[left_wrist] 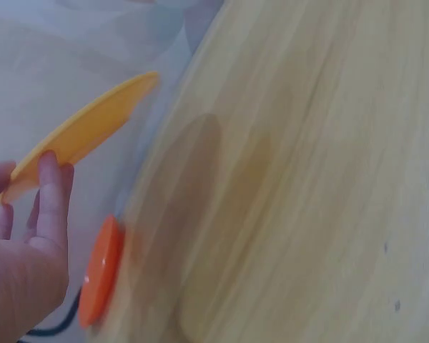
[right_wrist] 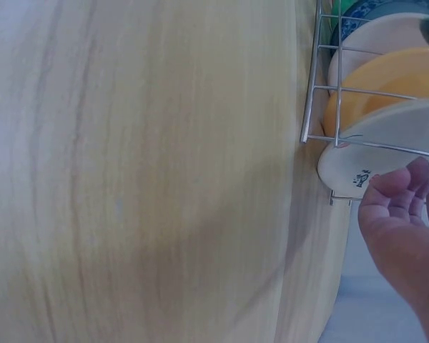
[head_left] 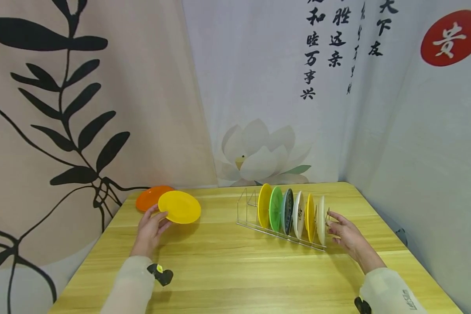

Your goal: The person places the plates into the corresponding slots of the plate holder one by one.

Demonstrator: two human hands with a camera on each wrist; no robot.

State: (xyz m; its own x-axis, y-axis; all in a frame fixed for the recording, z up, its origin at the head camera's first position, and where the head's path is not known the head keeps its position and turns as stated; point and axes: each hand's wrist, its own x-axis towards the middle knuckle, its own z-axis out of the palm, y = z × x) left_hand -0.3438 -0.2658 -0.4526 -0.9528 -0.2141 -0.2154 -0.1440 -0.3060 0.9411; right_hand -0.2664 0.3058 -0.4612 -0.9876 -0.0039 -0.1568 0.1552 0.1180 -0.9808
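Note:
My left hand [head_left: 152,229] pinches a yellow plate [head_left: 179,207] by its edge, thumb on one face and fingers on the other. In the left wrist view the yellow plate [left_wrist: 86,132] is tilted and held above the table. An orange plate [head_left: 151,198] lies behind it at the table's far left. At the right, my right hand [head_left: 347,235] grips the end of a wire dish rack [head_left: 274,232] with curled fingers, beside a white plate [head_left: 321,220]. The right wrist view has the fingers close against this patterned white plate [right_wrist: 350,168] and the rack's wire.
The rack also holds upright a yellow plate [head_left: 264,205], a green plate [head_left: 275,208], a dark patterned plate [head_left: 288,211], a white patterned plate [head_left: 298,216] and another yellow plate [head_left: 309,218]. Its left end has bare wire slots. A printed curtain [head_left: 259,87] stands behind the wooden table [head_left: 227,274].

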